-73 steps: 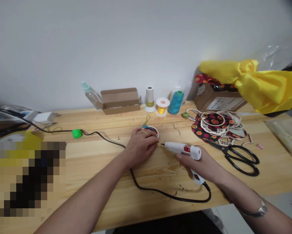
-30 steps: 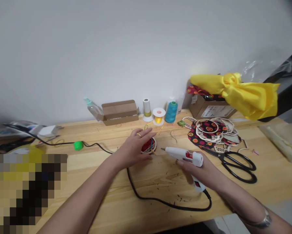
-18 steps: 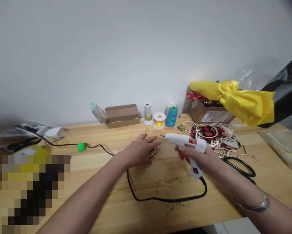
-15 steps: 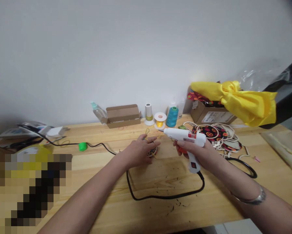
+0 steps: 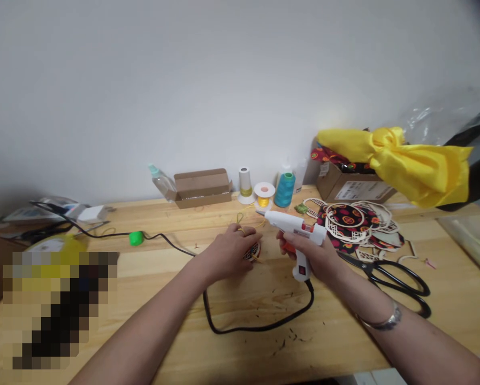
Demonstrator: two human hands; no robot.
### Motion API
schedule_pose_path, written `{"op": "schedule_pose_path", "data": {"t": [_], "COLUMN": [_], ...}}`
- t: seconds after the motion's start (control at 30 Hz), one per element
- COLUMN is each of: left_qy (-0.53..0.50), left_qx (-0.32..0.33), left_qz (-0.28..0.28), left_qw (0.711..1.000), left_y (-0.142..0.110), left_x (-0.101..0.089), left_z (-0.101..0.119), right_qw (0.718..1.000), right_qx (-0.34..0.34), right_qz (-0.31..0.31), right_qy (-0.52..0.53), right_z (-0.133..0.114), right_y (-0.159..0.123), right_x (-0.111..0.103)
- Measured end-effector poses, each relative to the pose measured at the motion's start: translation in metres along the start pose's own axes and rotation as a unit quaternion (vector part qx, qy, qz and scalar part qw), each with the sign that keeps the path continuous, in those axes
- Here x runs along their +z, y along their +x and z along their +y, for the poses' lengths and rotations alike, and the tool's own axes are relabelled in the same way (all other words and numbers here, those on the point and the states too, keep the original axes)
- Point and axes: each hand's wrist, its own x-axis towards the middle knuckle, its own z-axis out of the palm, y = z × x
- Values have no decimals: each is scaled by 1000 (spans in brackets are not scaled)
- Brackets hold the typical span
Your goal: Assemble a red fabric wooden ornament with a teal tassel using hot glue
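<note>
My right hand is wrapped around the handle of a white glue gun, with its fingers by the orange trigger. The nozzle points left, above and close to my left hand. Under the curved fingers of that hand lies a small round patterned ornament, held against the table and partly hidden. A yellow cord loop sticks out beyond the fingers. The gun's black cable bends across the table in front of both hands.
Black scissors lie right of my right forearm, near a pile of wooden frames and patterned fabric. Along the wall stand a cardboard box, thread spools and a spray bottle. A green cap sits left.
The glue gun in my right hand has moved left, its nozzle nearer the ornament. More of the scissors shows now. My left hand stays on the ornament.
</note>
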Motion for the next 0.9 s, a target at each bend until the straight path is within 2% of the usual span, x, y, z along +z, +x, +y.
{"op": "schedule_pose_path", "data": {"t": [0.17, 0.3, 0.7, 0.8, 0.9], "left_qy": [11, 16, 9, -46, -174], "left_qx": [-21, -30, -23, -27, -35], "left_qz": [-26, -33, -14, 8, 58], "left_qw": [999, 999, 1000, 999, 982], "left_y": [-3, -2, 0, -2, -5], "left_x": [-2, 0, 8, 2, -7], "left_z": [10, 8, 6, 7, 6], "right_qw": [1000, 999, 999, 999, 999], "right_qx": [8, 27, 32, 20, 1], "right_qz": [7, 4, 8, 5, 14], "right_qy": [19, 24, 27, 37, 41], "right_z": [-1, 2, 6, 4, 3], "right_y": [-1, 0, 2, 3, 4], "right_x": [4, 3, 3, 2, 1]}}
